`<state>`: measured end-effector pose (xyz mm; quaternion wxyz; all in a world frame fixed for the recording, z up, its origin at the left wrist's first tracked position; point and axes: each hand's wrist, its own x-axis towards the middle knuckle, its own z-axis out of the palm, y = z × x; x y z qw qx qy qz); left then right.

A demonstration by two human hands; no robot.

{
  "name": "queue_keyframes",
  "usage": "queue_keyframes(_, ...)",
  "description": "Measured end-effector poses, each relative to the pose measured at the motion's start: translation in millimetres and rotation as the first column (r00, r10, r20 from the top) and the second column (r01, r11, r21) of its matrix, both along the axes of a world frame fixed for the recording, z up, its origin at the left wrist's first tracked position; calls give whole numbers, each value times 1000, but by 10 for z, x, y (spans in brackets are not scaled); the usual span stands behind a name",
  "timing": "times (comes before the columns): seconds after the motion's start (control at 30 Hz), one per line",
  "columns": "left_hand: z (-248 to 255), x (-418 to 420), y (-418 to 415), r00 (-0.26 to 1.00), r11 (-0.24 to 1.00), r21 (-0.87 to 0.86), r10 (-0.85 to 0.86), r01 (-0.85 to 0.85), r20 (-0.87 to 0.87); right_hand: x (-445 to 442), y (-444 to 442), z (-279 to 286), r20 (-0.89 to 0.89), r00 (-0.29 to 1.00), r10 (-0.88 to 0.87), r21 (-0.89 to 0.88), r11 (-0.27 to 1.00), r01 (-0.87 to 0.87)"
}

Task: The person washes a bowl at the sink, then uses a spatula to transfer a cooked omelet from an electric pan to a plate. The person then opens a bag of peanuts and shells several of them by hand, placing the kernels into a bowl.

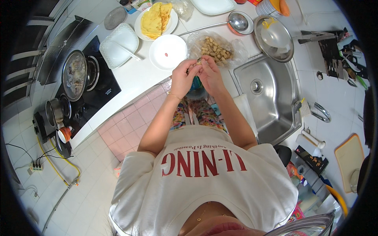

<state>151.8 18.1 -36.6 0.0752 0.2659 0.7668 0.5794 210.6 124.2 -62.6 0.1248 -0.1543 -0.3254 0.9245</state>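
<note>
My left hand (185, 73), with a bracelet at the wrist, and my right hand (211, 77) meet at the counter's front edge. Between their fingertips they hold one peanut in its shell (199, 61). Just beyond my right hand, a clear plastic bag (195, 41) lies spread on the counter with many unshelled peanuts (217, 51) in it. Left of the bag, a round white dish (177, 60) holds a single small reddish peanut kernel (166, 55). Below my hands, a blue-green object (195, 83) is partly hidden by them.
A plate (175, 26) of folded yellow pancakes (155, 20) and a square dish (118, 60) with a white spoon (130, 53) stand left. Farther left is a hob (109, 82) with a lidded pan (75, 75). Right are a ladle (238, 22), a metal bowl (291, 53) and a sink (271, 97).
</note>
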Motion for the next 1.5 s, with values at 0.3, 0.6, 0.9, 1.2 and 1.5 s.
queue_keyframes(0.3, -56, 207, -21, 959, 978, -186, -141, 96, -246, 220, 135, 73, 313, 921, 234, 266, 909, -321)
queue_keyframes(0.6, -162, 344, 27, 957, 985, -145, -129, 93, -260, 346, 57, -96, 336, 934, 119, 232, 951, -205)
queue_keyframes(0.9, -138, 431, 107, 995, 993, -102, 49, -59, -91, 240, -69, -216, 406, 913, -40, 280, 956, -83)
queue_keyframes(1.2, -105, 238, 55, 991, 993, -45, 109, -106, 81, 40, -194, -222, 409, 904, -120, 406, 912, -62)
queue_keyframes(1.5, 58, -144, -166, 943, 981, 113, 119, -161, 310, -359, -477, 240, 294, 921, -257, 783, 617, -78)
